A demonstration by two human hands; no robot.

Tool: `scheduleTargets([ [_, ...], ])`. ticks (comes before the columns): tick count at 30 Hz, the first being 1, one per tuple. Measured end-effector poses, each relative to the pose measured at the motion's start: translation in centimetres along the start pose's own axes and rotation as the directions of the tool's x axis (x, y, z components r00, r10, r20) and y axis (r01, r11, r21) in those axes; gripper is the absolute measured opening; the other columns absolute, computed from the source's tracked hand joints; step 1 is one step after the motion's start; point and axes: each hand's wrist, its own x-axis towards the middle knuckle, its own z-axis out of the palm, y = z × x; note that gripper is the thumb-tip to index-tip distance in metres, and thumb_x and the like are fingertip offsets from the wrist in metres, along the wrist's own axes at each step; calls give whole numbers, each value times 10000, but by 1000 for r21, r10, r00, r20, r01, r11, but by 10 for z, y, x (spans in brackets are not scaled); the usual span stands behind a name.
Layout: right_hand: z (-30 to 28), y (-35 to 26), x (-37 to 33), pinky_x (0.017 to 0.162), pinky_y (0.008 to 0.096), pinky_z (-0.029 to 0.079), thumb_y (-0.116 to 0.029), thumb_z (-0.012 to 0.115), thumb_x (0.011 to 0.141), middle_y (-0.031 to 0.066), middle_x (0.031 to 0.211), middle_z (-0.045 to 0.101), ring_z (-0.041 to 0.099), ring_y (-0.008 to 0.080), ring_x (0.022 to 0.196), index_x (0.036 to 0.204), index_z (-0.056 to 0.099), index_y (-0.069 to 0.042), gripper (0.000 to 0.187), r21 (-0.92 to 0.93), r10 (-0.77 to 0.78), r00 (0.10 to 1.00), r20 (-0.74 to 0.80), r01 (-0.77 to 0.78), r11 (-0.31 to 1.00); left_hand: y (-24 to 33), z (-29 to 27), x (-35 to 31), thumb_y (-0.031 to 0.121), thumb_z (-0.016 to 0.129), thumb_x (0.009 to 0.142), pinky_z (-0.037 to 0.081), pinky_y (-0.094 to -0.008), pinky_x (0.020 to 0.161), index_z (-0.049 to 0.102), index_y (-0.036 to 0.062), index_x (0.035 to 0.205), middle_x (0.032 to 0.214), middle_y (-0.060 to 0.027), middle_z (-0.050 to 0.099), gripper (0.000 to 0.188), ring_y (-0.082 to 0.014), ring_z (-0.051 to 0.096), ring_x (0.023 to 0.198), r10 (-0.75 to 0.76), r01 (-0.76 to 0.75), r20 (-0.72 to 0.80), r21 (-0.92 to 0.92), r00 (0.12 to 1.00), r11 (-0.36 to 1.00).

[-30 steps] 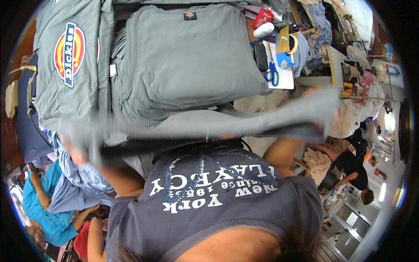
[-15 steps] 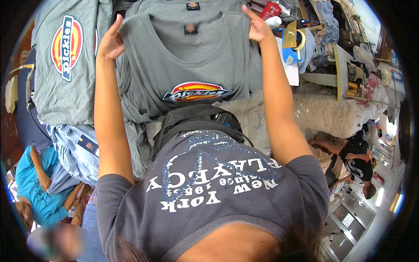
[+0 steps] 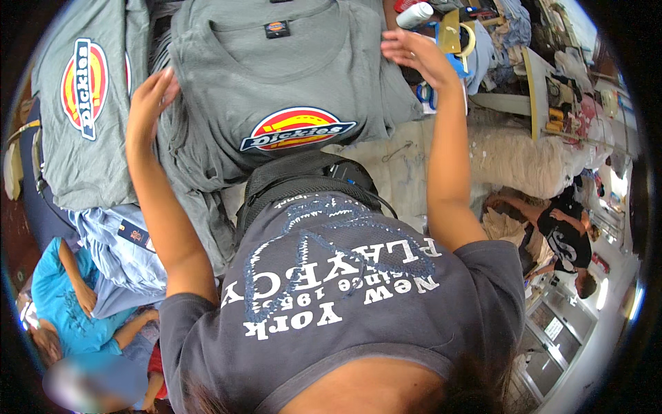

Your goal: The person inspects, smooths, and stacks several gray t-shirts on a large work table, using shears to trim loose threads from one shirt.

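A grey T-shirt (image 3: 276,86) with a wide neckline and a red, yellow and navy chest print lies spread in front of me, on top of other grey shirts. By its left side is my left hand (image 3: 153,100), open, with the fingers extended against or just beside the cloth. My right hand (image 3: 420,58) is open too, slightly blurred, its fingers pointing toward the shirt's right shoulder. Neither hand grips the cloth. To the left lies another grey shirt (image 3: 86,162) with the same print.
Light blue garments (image 3: 114,238) with a dark tag hang at the left. A white bottle (image 3: 415,15) and a tape roll (image 3: 469,40) sit at the far right, near a pale fabric bundle (image 3: 510,162). One person in blue (image 3: 89,290) is at lower left, another in black (image 3: 565,231) at right.
Both hands have let go of the T-shirt's shoulders, and their fingers have opened out. The shirt's neckline now lies flatter, with its collar label in plain sight.
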Motion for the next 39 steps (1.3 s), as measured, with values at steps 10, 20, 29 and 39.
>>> scheduleTargets([
  [10,24,122,-119,684,223,424,-214,669,734,2,821,536,527,90,740,1065,554,-66,381,-225,149,987,59,-132,965,-92,44,-152,254,631,741,412,-303,529,563,50,965,629,-91,565,311,-188,555,553,-42,42,-16,675,999,737],
  [20,-3,153,-122,591,217,379,-148,710,681,-10,797,533,468,82,636,792,542,-32,232,-127,59,968,-243,-92,988,-107,-3,-153,228,638,769,324,-179,465,529,47,594,542,44,448,275,-44,383,487,-85,119,-297,97,951,988],
  [29,13,148,-129,623,180,362,-43,680,692,-15,742,509,468,64,690,914,463,-62,311,409,3,967,-255,105,907,-123,2,-153,136,636,766,328,-170,471,520,94,679,580,65,431,151,-22,381,492,-190,35,-473,-318,860,947],
  [39,59,119,-104,658,271,428,-34,564,746,67,836,587,550,184,737,825,564,-36,79,-649,-552,590,-589,63,758,-82,63,-125,11,493,723,309,-392,898,469,61,1115,1117,-126,479,396,-263,431,1066,739,-43,-387,872,552,488],
])
